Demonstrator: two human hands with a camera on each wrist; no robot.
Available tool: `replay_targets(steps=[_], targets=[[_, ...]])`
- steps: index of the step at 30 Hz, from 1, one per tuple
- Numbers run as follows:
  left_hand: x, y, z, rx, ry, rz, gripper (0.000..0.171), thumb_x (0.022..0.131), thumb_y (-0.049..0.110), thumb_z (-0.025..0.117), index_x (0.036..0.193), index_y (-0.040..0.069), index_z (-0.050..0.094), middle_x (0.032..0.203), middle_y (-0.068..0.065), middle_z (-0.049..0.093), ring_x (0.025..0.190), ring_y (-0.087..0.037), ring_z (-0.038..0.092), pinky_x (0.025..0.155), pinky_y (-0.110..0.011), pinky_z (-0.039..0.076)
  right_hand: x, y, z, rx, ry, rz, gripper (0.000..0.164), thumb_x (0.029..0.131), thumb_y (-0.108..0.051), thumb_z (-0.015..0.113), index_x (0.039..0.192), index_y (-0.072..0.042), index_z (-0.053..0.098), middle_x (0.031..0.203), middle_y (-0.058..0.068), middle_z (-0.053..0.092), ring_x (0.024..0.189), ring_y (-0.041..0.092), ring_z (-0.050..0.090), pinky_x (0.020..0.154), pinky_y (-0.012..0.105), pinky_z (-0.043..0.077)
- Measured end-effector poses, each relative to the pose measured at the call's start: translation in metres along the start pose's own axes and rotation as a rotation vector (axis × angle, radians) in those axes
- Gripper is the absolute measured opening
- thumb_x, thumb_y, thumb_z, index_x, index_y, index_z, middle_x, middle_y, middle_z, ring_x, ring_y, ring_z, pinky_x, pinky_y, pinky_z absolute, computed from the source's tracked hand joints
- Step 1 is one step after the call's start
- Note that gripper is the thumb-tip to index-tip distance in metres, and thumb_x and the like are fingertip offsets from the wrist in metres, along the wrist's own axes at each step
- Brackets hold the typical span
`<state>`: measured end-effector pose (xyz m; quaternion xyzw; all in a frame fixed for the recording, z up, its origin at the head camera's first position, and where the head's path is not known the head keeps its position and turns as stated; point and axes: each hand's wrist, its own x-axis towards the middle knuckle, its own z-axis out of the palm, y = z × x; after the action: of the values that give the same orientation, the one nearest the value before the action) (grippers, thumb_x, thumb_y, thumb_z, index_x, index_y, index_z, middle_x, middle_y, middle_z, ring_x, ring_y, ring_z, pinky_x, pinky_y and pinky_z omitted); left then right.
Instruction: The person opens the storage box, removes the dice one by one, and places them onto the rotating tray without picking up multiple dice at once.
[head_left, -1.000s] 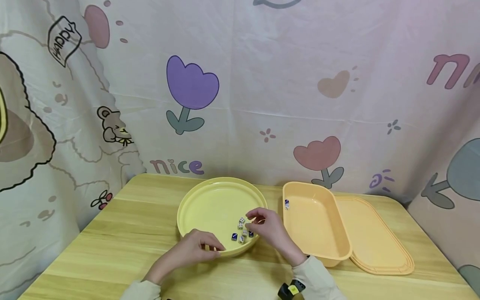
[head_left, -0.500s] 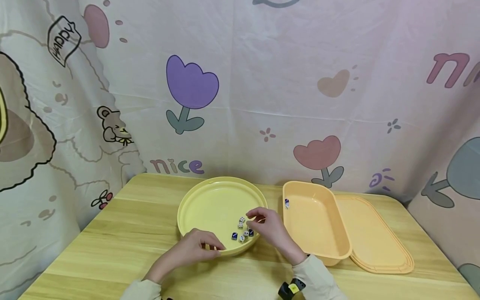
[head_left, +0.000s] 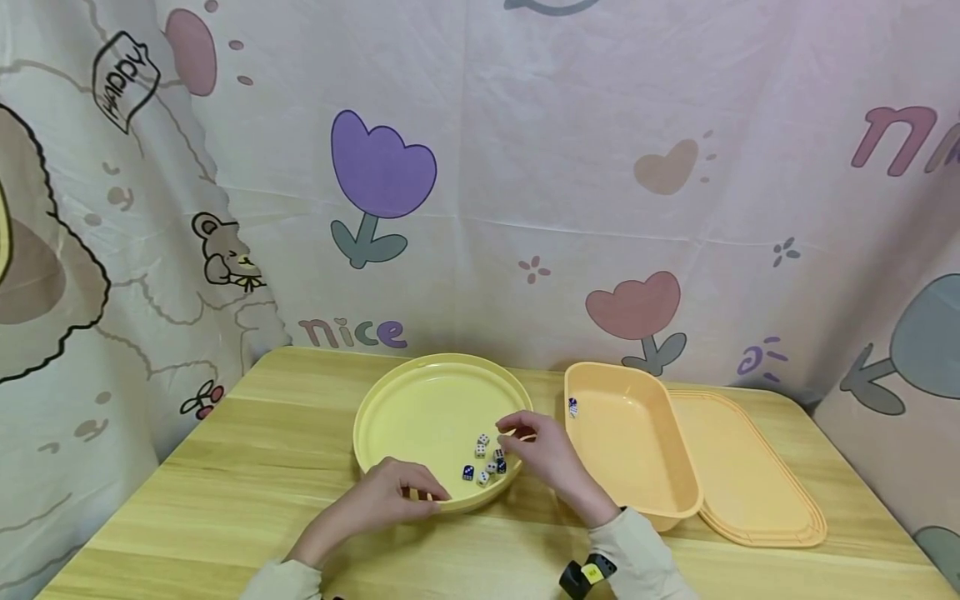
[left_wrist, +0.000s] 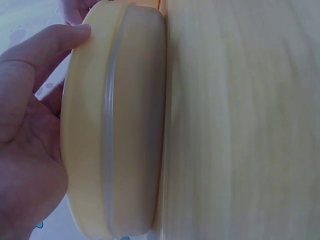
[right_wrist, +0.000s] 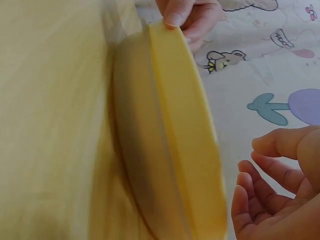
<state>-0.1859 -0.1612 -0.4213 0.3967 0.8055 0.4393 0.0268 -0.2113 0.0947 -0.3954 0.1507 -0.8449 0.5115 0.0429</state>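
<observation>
The left hand (head_left: pixel 396 493) grips the near rim of a round yellow tray (head_left: pixel 420 417); in the left wrist view its thumb (left_wrist: pixel 70 35) lies against the outer wall. Several small dice, white ones and dark blue ones, sit together at the tray's right side, among them a white die (head_left: pixel 483 477) and a blue die (head_left: pixel 468 472). Over the right rim hovers the right hand (head_left: pixel 551 454), fingers loosely bent near the dice. Nothing shows between its thumb and fingers in the right wrist view, where the hand (right_wrist: pixel 285 185) is raised beside the tray.
To the right stands an orange rectangular box (head_left: pixel 630 442) with a blue die and a white die (head_left: pixel 573 408) at its left wall. A flat orange lid (head_left: pixel 750 471) lies beyond it. The wooden table (head_left: pixel 262 433) meets a printed curtain (head_left: pixel 480 167) behind.
The right hand has let go of a dark die among the others and drawn back slightly to the right. A white die shifted a little earlier. The left hand stays on the rim.
</observation>
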Motion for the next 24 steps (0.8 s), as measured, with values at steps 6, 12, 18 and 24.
replay_targets(steps=[6, 12, 18, 24], targets=[[-0.001, 0.001, 0.000, 0.006, -0.001, -0.023, 0.012, 0.085, 0.008, 0.071, 0.096, 0.008, 0.077, 0.090, 0.008, 0.070, 0.077, -0.001, 0.060, 0.064, -0.023, 0.050, 0.002, -0.005, -0.015, -0.012, 0.074, 0.021, 0.014, 0.086, -0.003, 0.069, 0.100, 0.000, 0.071, 0.092, 0.003, 0.068, 0.085, 0.018, 0.060, 0.076, 0.033, 0.050], [0.000, 0.000, -0.002, 0.023, 0.002, 0.006, 0.011, 0.085, 0.008, 0.071, 0.095, 0.009, 0.077, 0.090, 0.007, 0.071, 0.076, 0.000, 0.059, 0.061, -0.023, 0.050, 0.003, -0.009, -0.036, -0.001, 0.143, 0.040, 0.015, 0.089, -0.004, 0.066, 0.102, -0.001, 0.072, 0.095, 0.005, 0.068, 0.088, 0.018, 0.060, 0.080, 0.034, 0.049], [0.000, 0.000, -0.001, 0.002, -0.004, 0.004, 0.012, 0.086, 0.008, 0.071, 0.096, 0.008, 0.077, 0.090, 0.007, 0.071, 0.076, 0.000, 0.059, 0.063, -0.023, 0.050, 0.001, -0.009, -0.054, 0.003, 0.162, 0.056, 0.017, 0.090, -0.003, 0.063, 0.105, 0.002, 0.070, 0.097, 0.008, 0.068, 0.091, 0.020, 0.060, 0.080, 0.032, 0.049], [-0.001, -0.001, -0.001, 0.028, 0.000, -0.001, 0.011, 0.085, 0.009, 0.071, 0.095, 0.009, 0.077, 0.091, 0.008, 0.071, 0.076, 0.001, 0.058, 0.062, -0.022, 0.049, 0.012, -0.016, -0.077, -0.090, 0.131, 0.047, 0.018, 0.092, -0.006, 0.061, 0.105, 0.002, 0.070, 0.100, 0.010, 0.069, 0.094, 0.024, 0.061, 0.080, 0.034, 0.049]])
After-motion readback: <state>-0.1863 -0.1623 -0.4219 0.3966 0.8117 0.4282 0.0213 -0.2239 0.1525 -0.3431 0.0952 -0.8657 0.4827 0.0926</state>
